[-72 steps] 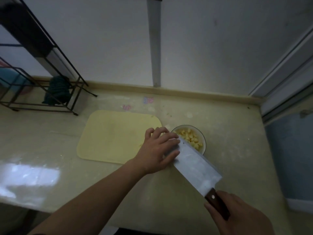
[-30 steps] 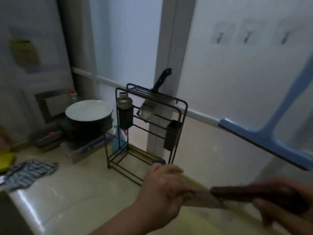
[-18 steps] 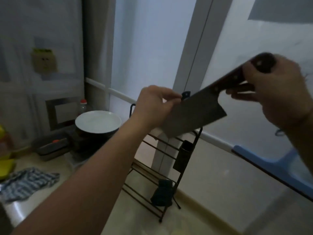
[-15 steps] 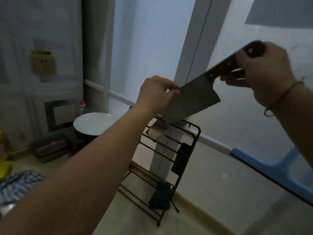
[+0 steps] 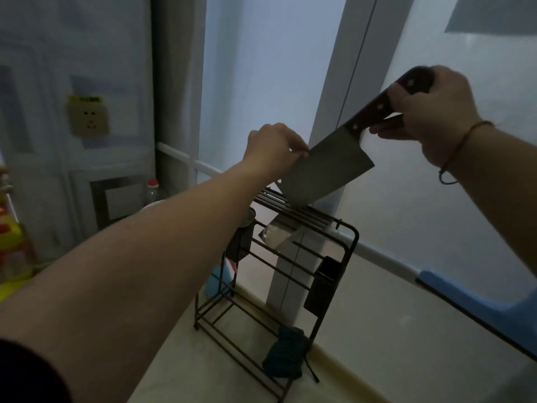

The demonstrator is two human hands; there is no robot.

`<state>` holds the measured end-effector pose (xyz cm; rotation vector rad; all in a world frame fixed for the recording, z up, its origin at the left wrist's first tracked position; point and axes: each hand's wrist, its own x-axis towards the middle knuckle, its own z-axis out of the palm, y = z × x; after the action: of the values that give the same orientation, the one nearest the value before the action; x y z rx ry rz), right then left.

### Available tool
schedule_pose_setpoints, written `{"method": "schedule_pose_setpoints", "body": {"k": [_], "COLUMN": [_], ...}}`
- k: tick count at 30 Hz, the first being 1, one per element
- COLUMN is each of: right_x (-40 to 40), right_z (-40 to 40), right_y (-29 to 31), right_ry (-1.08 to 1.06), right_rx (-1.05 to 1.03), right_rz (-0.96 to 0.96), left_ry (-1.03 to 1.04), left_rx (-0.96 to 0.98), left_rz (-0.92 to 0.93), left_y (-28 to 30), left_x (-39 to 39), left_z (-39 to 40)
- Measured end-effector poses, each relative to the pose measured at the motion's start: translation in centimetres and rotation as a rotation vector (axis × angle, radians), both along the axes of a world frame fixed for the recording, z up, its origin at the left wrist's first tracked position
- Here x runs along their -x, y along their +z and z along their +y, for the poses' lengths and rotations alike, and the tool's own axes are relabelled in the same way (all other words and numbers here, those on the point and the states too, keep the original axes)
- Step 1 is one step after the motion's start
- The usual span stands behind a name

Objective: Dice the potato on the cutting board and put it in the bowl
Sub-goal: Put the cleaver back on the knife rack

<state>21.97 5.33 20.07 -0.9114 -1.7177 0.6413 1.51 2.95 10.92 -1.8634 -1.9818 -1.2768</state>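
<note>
Now the right hand (image 5: 433,112) is wrapped round the wooden handle of the cleaver (image 5: 325,170), holding it up and tilted so the blade's far corner points down at the slotted top of the black wire rack (image 5: 308,216). The left hand (image 5: 273,149) pinches the blade's top edge near its tip, most likely to steady the heavy steel and steer it into a slot. Another blade (image 5: 277,235) already hangs down through the rack's top, so the slots seem meant for knives. The rack stands on the pale worktop (image 5: 363,330) against the wall, with a dark cloth (image 5: 286,357) at its foot and a blue squeegee (image 5: 479,303) to the right. Neither potato, board nor bowl is in view; judging by the knife being stowed, the dicing looks done.
</note>
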Motion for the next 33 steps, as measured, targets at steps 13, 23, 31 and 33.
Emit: {"method": "schedule_pose_setpoints", "body": {"k": [13, 23, 31, 33], "right_x": [4.1, 6.9, 8.0, 8.4], "right_z": [2.8, 3.1, 3.7, 3.9], "right_y": [-4.9, -9.1, -10.8, -11.4], "right_ry": [0.045, 0.079, 0.042, 0.021], "right_rx": [0.151, 0.202, 0.172, 0.163], "right_rz": [-0.136, -0.254, -0.344, -0.353], "left_ry": [0.040, -0.164, -0.136, -0.112], "left_rx": [0.181, 0.104, 0.153, 0.154], "left_rz": [0.108, -0.188, -0.113, -0.086], "left_y": [-5.1, -7.3, -8.1, -8.3], "left_x": [2.1, 2.0, 2.0, 2.1], "left_z": [2.2, 2.8, 2.9, 2.8]}}
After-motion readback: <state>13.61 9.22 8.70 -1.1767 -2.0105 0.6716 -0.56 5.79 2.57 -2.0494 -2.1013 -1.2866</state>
